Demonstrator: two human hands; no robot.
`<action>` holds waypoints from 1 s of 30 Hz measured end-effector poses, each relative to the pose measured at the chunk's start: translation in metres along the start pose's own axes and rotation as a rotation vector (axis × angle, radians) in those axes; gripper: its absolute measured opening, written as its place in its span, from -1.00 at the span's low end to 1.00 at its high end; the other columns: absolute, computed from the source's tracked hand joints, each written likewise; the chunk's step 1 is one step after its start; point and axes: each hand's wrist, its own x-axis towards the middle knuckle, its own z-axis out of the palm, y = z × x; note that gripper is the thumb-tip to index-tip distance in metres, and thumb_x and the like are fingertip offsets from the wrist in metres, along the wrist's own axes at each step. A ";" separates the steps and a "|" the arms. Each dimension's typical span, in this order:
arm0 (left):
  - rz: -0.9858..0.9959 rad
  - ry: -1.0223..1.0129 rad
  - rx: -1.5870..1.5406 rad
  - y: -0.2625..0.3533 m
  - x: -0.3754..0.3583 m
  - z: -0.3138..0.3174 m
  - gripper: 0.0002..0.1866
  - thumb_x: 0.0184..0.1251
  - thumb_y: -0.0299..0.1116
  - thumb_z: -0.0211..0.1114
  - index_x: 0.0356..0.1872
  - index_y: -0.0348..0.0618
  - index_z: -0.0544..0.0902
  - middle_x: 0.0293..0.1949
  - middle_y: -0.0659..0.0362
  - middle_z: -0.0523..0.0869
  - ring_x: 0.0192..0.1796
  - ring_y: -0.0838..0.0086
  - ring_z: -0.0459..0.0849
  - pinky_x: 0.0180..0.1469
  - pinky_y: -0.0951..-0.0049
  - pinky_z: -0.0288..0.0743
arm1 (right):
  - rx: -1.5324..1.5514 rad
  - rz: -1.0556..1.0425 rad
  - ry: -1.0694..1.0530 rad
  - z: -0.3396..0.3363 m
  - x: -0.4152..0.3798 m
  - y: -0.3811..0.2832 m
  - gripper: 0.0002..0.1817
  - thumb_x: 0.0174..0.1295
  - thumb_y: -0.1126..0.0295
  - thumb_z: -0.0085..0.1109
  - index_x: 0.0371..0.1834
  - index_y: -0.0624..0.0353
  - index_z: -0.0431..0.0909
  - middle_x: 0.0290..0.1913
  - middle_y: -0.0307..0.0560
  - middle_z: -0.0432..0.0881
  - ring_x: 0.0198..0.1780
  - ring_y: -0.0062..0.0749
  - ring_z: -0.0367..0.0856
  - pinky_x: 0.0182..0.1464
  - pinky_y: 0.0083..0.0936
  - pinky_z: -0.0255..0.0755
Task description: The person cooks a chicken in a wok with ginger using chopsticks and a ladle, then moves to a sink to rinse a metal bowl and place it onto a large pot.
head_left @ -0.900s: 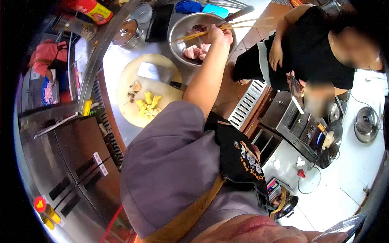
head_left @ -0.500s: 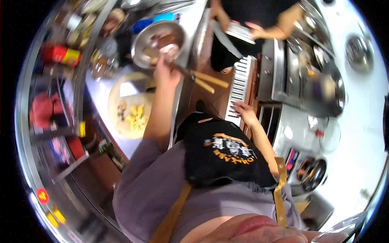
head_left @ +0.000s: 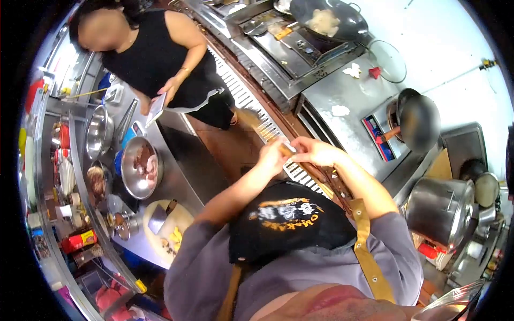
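In the head view, your left hand (head_left: 272, 157) was curled around a tan, stick-like thing (head_left: 287, 151), too blurred to identify, and your right hand (head_left: 321, 154) was pinching it too, fingertips nearly meeting. You had it out past your apron (head_left: 292, 214), over the floor grate (head_left: 247, 95). Off to your left sat the meat bowl (head_left: 130, 179), near a cutting board (head_left: 183, 215) with a cleaver (head_left: 158, 219) on it. A co-worker (head_left: 160, 51) held a phone (head_left: 156, 110).
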 end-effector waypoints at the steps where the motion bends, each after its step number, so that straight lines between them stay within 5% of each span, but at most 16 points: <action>1: -0.011 -0.035 0.121 -0.003 0.012 0.024 -0.81 0.45 -0.31 0.14 -0.09 -0.22 0.55 -0.26 0.14 0.60 -0.28 0.42 0.60 -0.27 0.40 0.51 | 0.151 0.064 0.118 0.002 -0.017 0.005 -0.51 0.20 0.22 0.29 0.14 0.18 0.42 -0.30 -0.23 0.56 -0.26 -0.58 0.47 -0.21 -0.59 0.37; 4: -0.059 -0.228 0.371 -0.003 0.049 0.087 -0.80 0.45 -0.31 0.14 -0.11 -0.24 0.57 -0.32 0.16 0.61 -0.38 0.46 0.61 -0.27 0.44 0.58 | 0.477 -0.010 0.499 0.005 -0.044 0.029 -0.51 0.23 0.47 0.10 0.25 0.23 0.27 -0.35 -0.15 0.57 -0.35 -0.51 0.55 -0.29 -0.53 0.44; 6: -0.019 -0.329 0.450 0.005 0.056 0.128 -0.78 0.47 -0.28 0.13 -0.16 -0.25 0.59 -0.35 0.19 0.63 -0.45 0.51 0.59 -0.39 0.53 0.53 | 0.657 0.128 0.633 -0.001 -0.059 0.000 -0.52 0.28 0.55 -0.02 0.29 0.22 0.19 -0.31 -0.13 0.51 -0.35 -0.51 0.55 -0.34 -0.58 0.47; 7: 0.114 -0.421 0.438 0.013 0.045 0.156 -0.77 0.49 -0.27 0.10 -0.20 -0.24 0.60 -0.41 0.22 0.63 -0.47 0.55 0.57 -0.44 0.55 0.48 | 0.761 0.128 0.658 -0.005 -0.063 -0.004 -0.54 0.32 0.54 -0.04 0.29 0.23 0.18 -0.28 -0.13 0.50 -0.38 -0.49 0.55 -0.37 -0.56 0.49; 16: 0.038 -0.311 0.499 0.013 0.179 0.201 -0.68 0.50 -0.17 0.09 -0.40 -0.17 0.54 -0.57 0.28 0.52 -0.61 0.58 0.41 -0.55 0.54 0.34 | 0.669 0.086 1.298 -0.040 0.034 0.028 -0.73 0.37 0.46 0.01 0.09 0.31 0.38 -0.24 -0.25 0.49 -0.27 -0.65 0.42 -0.23 -0.68 0.35; 21: -0.080 -0.378 0.670 0.109 0.229 0.256 -0.74 0.40 -0.17 0.25 -0.39 -0.12 0.52 -0.60 0.32 0.47 -0.63 0.60 0.37 -0.64 0.55 0.27 | 0.910 0.159 1.400 -0.100 0.071 0.033 -0.82 0.34 0.38 0.06 -0.04 0.12 0.48 -0.47 -0.33 0.45 -0.54 -0.68 0.37 -0.53 -0.74 0.28; 27: -0.392 -0.529 0.586 0.126 0.246 0.243 -0.84 0.41 -0.28 0.23 -0.28 -0.10 0.47 -0.62 0.29 0.46 -0.66 0.57 0.39 -0.69 0.52 0.22 | 0.967 -0.005 1.407 -0.176 0.079 0.036 -0.80 0.29 0.43 0.08 -0.05 0.21 0.45 -0.45 -0.27 0.46 -0.56 -0.62 0.40 -0.51 -0.69 0.31; 30: -0.313 -0.483 0.610 0.141 0.267 0.255 -0.84 0.42 -0.28 0.22 -0.27 -0.10 0.47 -0.60 0.29 0.46 -0.69 0.58 0.35 -0.69 0.53 0.22 | 0.973 -0.006 1.320 -0.212 0.075 0.068 -0.76 0.30 0.45 0.06 0.02 0.22 0.47 -0.48 -0.25 0.49 -0.51 -0.61 0.43 -0.50 -0.67 0.33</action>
